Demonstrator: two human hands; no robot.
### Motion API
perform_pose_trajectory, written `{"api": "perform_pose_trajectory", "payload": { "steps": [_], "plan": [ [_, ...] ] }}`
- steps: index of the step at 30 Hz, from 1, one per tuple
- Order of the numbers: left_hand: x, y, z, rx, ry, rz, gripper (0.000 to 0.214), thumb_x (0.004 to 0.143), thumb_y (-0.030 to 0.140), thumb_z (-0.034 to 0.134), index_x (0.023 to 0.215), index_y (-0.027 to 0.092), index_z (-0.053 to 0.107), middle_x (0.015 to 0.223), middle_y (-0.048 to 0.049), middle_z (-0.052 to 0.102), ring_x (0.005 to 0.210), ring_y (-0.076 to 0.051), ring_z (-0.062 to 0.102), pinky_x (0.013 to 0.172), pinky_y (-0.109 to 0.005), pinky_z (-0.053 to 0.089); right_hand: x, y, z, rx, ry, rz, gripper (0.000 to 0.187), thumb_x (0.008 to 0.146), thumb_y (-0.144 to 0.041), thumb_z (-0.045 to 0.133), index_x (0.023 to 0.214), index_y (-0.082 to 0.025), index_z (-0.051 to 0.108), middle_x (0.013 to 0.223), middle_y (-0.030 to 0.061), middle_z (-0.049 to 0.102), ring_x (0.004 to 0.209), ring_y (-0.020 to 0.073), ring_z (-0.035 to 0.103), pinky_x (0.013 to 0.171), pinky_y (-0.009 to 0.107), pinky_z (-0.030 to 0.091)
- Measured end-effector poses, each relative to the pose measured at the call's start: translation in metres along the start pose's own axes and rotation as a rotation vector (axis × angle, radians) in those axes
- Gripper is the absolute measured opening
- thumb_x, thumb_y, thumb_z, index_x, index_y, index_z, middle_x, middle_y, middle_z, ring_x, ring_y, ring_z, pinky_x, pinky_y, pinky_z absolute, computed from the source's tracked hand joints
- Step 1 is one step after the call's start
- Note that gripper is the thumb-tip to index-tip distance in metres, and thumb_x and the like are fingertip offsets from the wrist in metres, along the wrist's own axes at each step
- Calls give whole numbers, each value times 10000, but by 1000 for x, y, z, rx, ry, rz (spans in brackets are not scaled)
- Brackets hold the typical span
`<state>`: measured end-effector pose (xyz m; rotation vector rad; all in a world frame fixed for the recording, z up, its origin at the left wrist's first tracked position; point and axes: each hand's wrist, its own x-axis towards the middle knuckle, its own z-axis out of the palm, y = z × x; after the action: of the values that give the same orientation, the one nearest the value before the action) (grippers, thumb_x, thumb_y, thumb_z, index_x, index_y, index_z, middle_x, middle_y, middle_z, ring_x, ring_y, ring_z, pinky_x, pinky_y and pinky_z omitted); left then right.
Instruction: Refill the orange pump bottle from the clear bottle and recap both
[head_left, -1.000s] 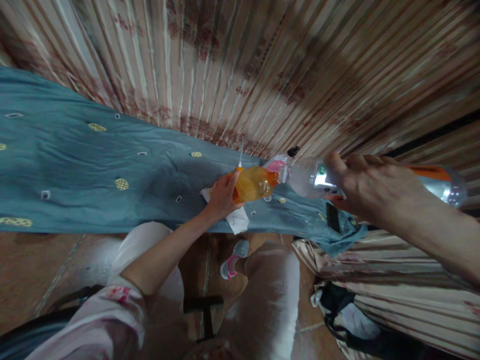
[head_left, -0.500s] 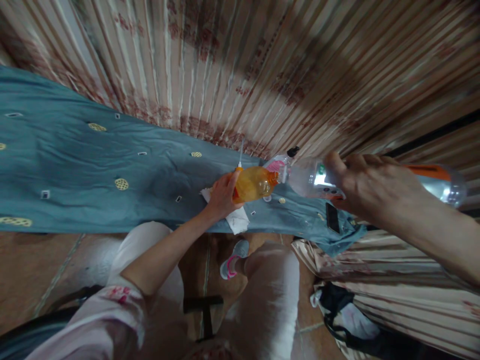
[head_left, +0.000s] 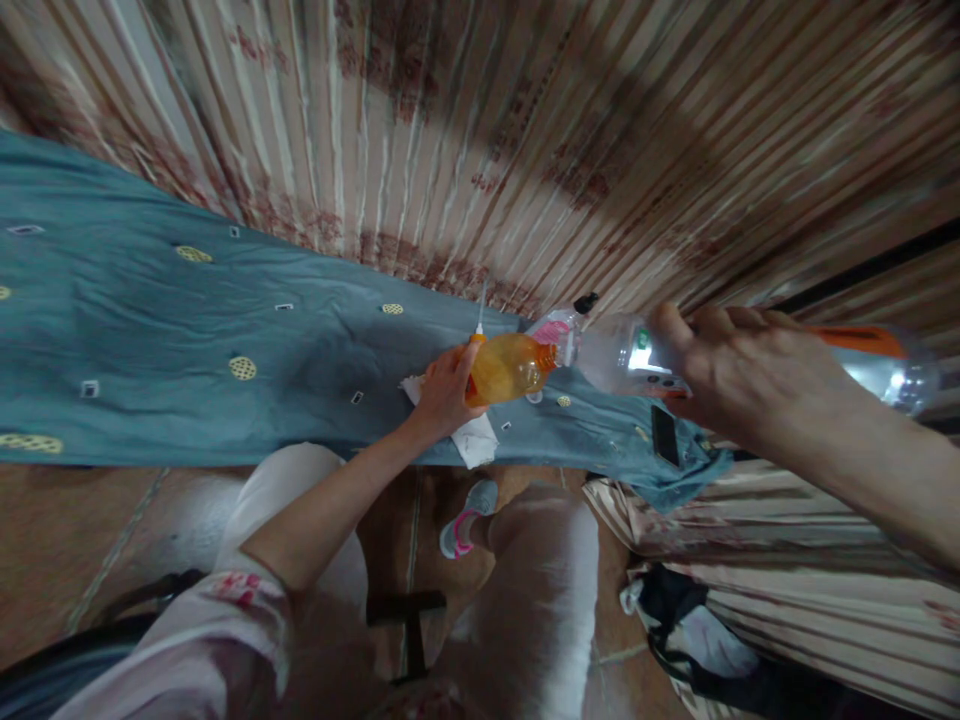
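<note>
Necks (head_left: 547, 357) line up over the blue cloth (head_left: 300, 330): your left hand (head_left: 448, 388) wraps the orange bottle (head_left: 510, 368) near its base, your right hand (head_left: 739, 370) grips the clear bottle (head_left: 611, 352). Steady both and tip slowly; a slip could wet the cloth.

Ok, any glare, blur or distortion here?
Head view: dim light, a dark shadow on the curtain; head view: bright glare on the clear bottle, its base looking soft; head view: apparent wide-angle stretch, the curtain's folds fanning outward.
</note>
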<state>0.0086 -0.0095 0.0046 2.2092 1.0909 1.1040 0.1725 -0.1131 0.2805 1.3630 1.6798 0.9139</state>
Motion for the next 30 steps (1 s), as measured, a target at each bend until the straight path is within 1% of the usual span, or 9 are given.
{"api": "perform_pose_trajectory", "payload": {
  "steps": [5, 8, 12, 15, 19, 25, 30],
  "plan": [
    [0, 0, 0, 2, -8, 2, 1011, 620, 220, 812, 1442, 175, 225, 1410, -198, 475, 1311, -360, 467, 1054, -507, 403, 0, 0, 0, -10, 11, 7, 416, 869, -279, 532, 1220, -68, 458, 875, 156, 653, 816, 314, 667, 669, 330, 394],
    [0, -1, 1, -2, 2, 9, 1010, 625, 222, 808, 1443, 186, 218, 1410, -196, 473, 1312, -357, 464, 1049, -510, 407, 1, -1, 1, -10, 16, 12, 402, 865, -260, 527, 1215, -72, 462, 869, 153, 652, 811, 313, 662, 667, 332, 386],
    [0, -2, 1, 1, 1, 13, 1015, 617, 221, 812, 1441, 189, 219, 1411, -196, 473, 1305, -362, 471, 1046, -509, 410, 1, -1, -1, -17, 33, 17, 352, 864, -251, 520, 1174, -89, 481, 876, 149, 651, 802, 309, 660, 653, 324, 366],
    [0, -2, 1, -2, 2, 12, 1007, 621, 226, 810, 1440, 183, 226, 1405, -194, 480, 1310, -362, 468, 1050, -506, 406, 0, -1, -2, -36, 28, 11, 314, 877, -252, 506, 1147, -92, 484, 869, 147, 645, 813, 313, 663, 654, 320, 360],
    [0, -2, 2, -7, 12, 11, 1020, 622, 221, 802, 1451, 208, 208, 1408, -185, 479, 1311, -357, 472, 1046, -512, 407, 1, 0, -4, -51, 11, 14, 275, 893, -252, 485, 1124, -103, 478, 863, 136, 636, 829, 320, 666, 654, 322, 360],
    [0, -2, 2, -6, 20, 20, 1014, 621, 227, 810, 1442, 201, 216, 1404, -187, 478, 1311, -356, 475, 1045, -504, 413, 2, 0, -3, -55, 8, 4, 296, 885, -235, 499, 1143, -94, 465, 869, 140, 631, 838, 336, 668, 661, 330, 371],
    [0, -2, 1, 0, 4, 11, 998, 632, 226, 799, 1441, 200, 216, 1408, -188, 475, 1311, -358, 469, 1045, -510, 410, 1, 1, -3, -52, 30, -5, 295, 886, -251, 500, 1133, -92, 471, 863, 148, 630, 817, 329, 661, 656, 326, 361]
  ]
}}
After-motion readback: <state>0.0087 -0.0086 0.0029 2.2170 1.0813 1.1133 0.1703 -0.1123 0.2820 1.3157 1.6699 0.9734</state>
